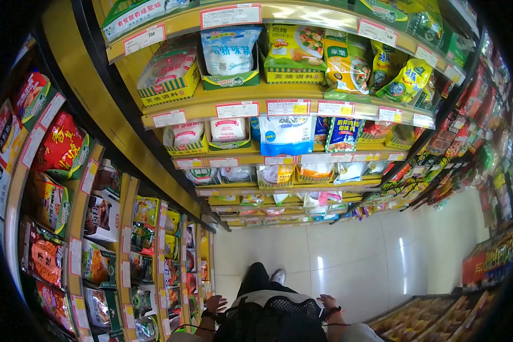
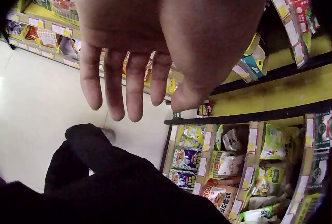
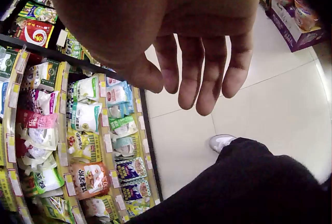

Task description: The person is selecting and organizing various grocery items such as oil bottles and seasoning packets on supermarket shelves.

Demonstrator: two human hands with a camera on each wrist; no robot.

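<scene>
standing in a shop aisle here. head view first: left hand and right hand hang low at the bottom middle of the frame, both holding nothing. the closest goods are the packets on the rack at lower left, near the left hand but not touched. seasoning bags fill the yellow shelves across the top, well apart from either hand. pale floor tiles sit in the middle.

left wrist view: the hand fills the top, fingers straight and loosely spread, gripping nothing. packets show at lower right, with a dark trouser leg along the bottom.

right wrist view: fingers are straight and relaxed too, nothing pinched. pouches are stacked down the left edge, and there's a white shoe centre right.

imo with both hands free like this, the tidy way to go for a packet is to face the rack squarely and take it by its top edge between thumb and fingers. keep the other hand clear of the price strips so nothing gets knocked off.
</scene>
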